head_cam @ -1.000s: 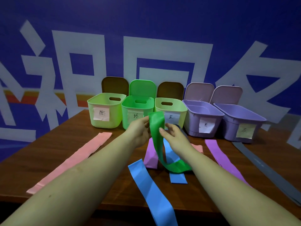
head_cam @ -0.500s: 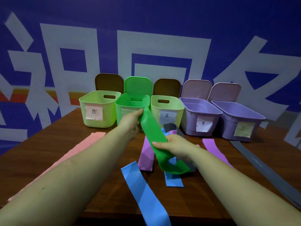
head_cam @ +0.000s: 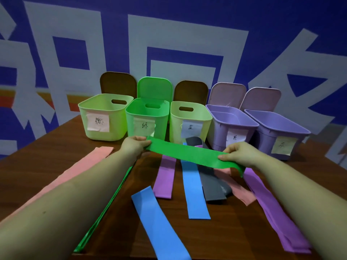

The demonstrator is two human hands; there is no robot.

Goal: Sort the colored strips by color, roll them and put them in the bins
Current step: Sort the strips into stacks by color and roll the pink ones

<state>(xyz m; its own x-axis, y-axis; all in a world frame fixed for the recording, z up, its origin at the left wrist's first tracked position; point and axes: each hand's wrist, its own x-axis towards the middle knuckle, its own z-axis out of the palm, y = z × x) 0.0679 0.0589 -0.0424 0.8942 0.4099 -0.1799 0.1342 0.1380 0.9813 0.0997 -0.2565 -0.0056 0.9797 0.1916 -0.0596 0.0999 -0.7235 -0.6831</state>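
Your left hand (head_cam: 134, 145) and right hand (head_cam: 237, 153) each pinch an end of the green strip (head_cam: 187, 153), stretched flat above the table (head_cam: 234, 231).

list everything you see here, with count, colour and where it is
bins: five in a row at the table's far edge; two pale green, one bright green, two purple, lids open
green strip: one, held stretched above the table
green strip on table: one, beside the left forearm
pink strips: two, far left and right of centre
purple strips: two, centre and right
blue strips: two, centre and near edge
grey strip: one, centre
table: one, brown wood
left hand: pinches the held strip's left end
right hand: pinches near its right end
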